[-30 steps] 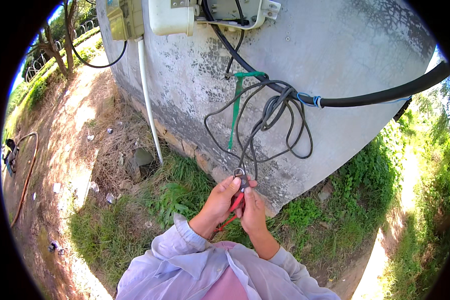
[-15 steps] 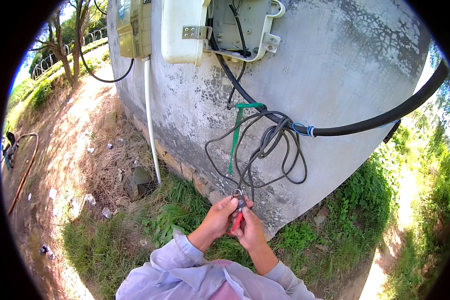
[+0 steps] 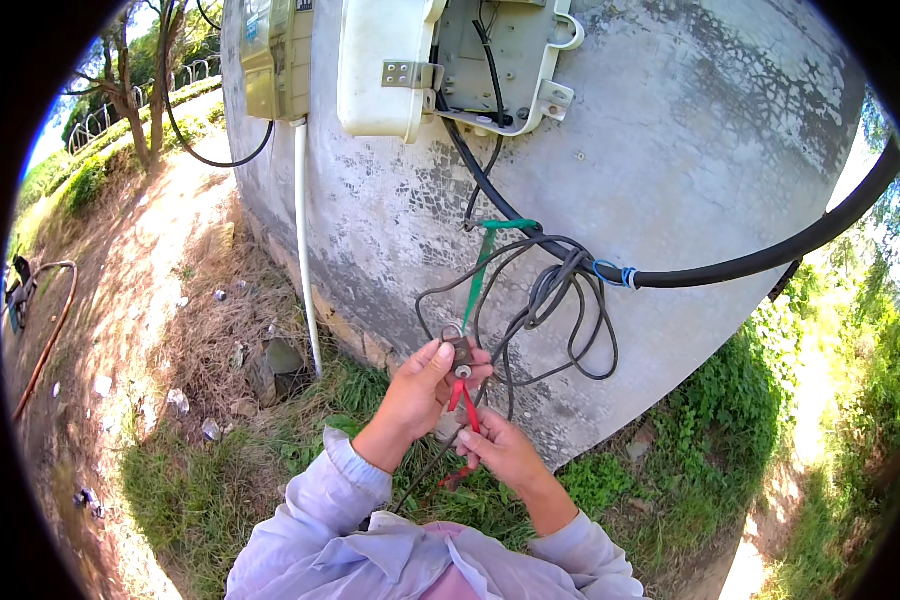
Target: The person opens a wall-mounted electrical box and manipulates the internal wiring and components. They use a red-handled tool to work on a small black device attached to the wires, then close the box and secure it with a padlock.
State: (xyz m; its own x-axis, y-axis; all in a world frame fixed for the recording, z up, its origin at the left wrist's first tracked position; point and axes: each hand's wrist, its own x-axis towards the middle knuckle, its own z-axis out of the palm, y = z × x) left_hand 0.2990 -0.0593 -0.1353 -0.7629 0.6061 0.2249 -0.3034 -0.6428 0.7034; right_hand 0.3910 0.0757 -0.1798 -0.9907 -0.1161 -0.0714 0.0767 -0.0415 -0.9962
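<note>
A red-handled cable cutter [image 3: 463, 372] is held in front of the wall, its dark head with a rounded, ring-like jaw pointing up. My left hand [image 3: 422, 388] is closed around the head, thumb on top and fingertips showing behind it. Lower down, my right hand [image 3: 506, 452] pinches one red handle, and the two handles stand apart. Just beyond the tool hang loops of thin black cable [image 3: 545, 300], tied up with a green strip [image 3: 481, 265]. I cannot tell whether anything lies between the jaws.
Above is an open white box [image 3: 385, 75] on the curved grey wall [image 3: 690, 170], with black wires inside. A thick black cable [image 3: 760, 262] sweeps right. At left are a meter box [image 3: 270, 65] and a white pipe [image 3: 305, 250]. Grass [image 3: 200, 500] and litter lie below.
The cutter has moved up and slightly left with my left hand. My right hand has slid down and right to one handle, and the handles have spread apart.
</note>
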